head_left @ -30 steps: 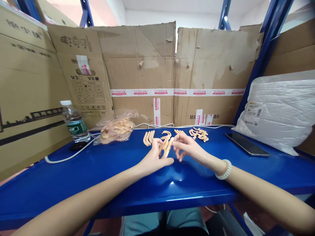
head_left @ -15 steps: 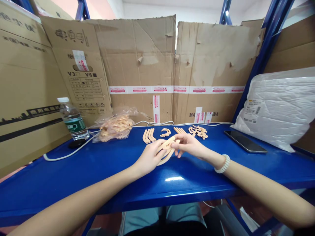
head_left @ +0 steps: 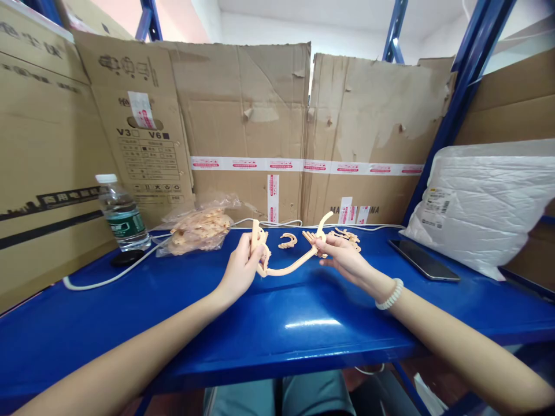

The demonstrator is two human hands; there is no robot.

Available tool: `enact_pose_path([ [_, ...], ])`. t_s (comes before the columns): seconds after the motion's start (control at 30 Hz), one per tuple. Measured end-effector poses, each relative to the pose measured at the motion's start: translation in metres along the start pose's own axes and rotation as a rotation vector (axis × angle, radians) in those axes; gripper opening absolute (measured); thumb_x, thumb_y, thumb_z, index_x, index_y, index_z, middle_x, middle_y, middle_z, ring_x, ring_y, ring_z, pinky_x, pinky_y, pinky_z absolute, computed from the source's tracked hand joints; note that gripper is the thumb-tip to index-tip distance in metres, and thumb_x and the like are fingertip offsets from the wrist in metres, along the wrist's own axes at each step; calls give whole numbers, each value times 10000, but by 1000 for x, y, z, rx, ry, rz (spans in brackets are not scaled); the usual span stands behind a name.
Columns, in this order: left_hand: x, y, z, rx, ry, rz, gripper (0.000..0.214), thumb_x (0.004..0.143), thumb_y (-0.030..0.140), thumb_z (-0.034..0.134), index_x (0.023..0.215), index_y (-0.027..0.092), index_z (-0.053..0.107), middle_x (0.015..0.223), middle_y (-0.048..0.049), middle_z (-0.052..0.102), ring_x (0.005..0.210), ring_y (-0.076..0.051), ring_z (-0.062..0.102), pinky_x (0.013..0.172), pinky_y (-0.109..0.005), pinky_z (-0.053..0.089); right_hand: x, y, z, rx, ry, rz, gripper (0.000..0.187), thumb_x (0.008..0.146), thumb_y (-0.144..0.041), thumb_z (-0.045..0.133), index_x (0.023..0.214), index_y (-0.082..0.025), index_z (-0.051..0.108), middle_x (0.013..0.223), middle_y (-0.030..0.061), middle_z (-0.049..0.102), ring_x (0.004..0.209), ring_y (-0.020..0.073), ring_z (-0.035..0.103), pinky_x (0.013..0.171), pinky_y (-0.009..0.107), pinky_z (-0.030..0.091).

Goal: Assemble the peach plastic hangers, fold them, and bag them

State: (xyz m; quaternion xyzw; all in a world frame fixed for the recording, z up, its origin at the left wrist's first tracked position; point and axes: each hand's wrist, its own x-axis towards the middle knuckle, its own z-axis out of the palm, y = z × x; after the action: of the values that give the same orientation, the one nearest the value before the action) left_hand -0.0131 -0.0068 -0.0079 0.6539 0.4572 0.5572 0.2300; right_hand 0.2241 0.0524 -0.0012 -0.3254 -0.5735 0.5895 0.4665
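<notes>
Between my two hands, above the blue table, stretches a chain of jointed, curved wood-coloured strips (head_left: 289,269). My left hand (head_left: 243,261) is closed on the folded end of it, where several strips overlap. My right hand (head_left: 340,254) pinches the other end at a joint, and one curved strip sticks up past the fingers. Behind the hands lie a few hook-shaped pieces (head_left: 287,241), and a pile of small curved pieces (head_left: 349,237) sits partly hidden behind my right hand. Some straight strips (head_left: 309,236) show just left of that hand.
A clear plastic bag of similar pieces (head_left: 202,228) lies at the back left, beside a water bottle (head_left: 124,216) and a black round object (head_left: 127,258). To the right are a phone (head_left: 422,260) and a white padded package (head_left: 481,202). Cardboard sheets (head_left: 247,115) stand behind the blue table (head_left: 243,323).
My hands have moved apart, the left one leftward. The strips, bunched together before, are now unfolded into a long curve between them. The view has shifted slightly.
</notes>
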Motion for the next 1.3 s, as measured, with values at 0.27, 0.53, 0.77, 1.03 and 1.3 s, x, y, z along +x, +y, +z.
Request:
enact_pose_path([
  [0.27,-6,8,9,127,-277,-14,209,749,334,655,815,178,533,799,-1,599,755,-176,598,731,-306,468,1,16,9,-1,-123,74,382,534,-286,886,771,-124,634,721,33,690,680,144,692,703,278,590],
  [0.53,-11,11,19,-199,-532,-209,266,876,441,512,962,190,494,890,-31,647,728,-153,607,676,-279,450,-11,11,19,-274,-261,-413,209,701,-387,766,751,-190,715,774,36,694,659,157,655,622,316,581],
  [0.77,-13,10,15,150,-650,50,327,957,396,372,1027,183,610,934,-27,638,852,-176,568,779,-273,427,-11,18,16,-530,-345,-651,186,849,-369,639,822,-205,725,803,60,694,745,182,648,655,332,556],
  [1.03,-17,21,13,356,-642,188,391,985,366,303,889,168,626,728,-13,596,652,-152,518,642,-256,391,-23,10,10,-921,-484,-940,339,983,-291,371,1005,-204,699,949,104,706,818,171,658,711,301,529],
  [1.3,-15,22,10,402,-639,298,346,982,312,315,895,177,620,771,-35,629,678,-164,557,667,-263,408,-28,4,9,-1076,-495,-1034,249,954,-266,471,950,-222,716,884,85,713,784,194,671,679,330,545],
])
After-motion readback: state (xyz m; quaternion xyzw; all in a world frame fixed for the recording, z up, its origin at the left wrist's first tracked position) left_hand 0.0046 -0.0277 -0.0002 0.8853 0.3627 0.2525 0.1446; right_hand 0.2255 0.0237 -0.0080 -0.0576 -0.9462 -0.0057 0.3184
